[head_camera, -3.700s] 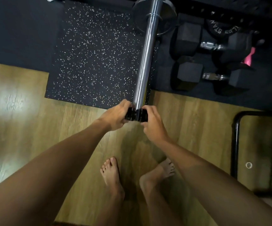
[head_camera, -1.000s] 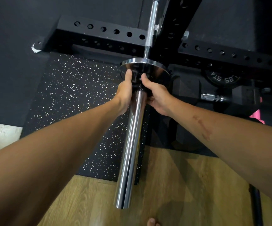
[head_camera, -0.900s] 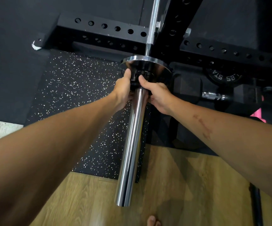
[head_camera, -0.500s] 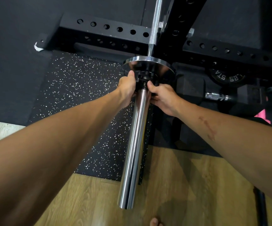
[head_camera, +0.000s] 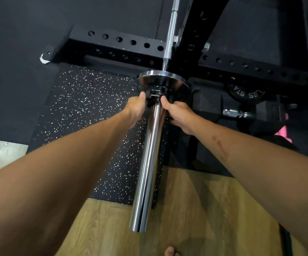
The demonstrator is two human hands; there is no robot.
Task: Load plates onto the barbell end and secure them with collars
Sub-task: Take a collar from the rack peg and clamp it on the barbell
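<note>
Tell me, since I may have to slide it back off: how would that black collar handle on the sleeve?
The collar looks like rigid plastic, probably light for its size. Both the left hand and right hand grip it, so it likely slides stiffly or needs squeezing. The chrome sleeve is smooth and shiny, so once loosened it may slip along easily.

Both arms reach forward, left hand [head_camera: 135, 107] and right hand [head_camera: 177, 112] curled, gripping.
</note>
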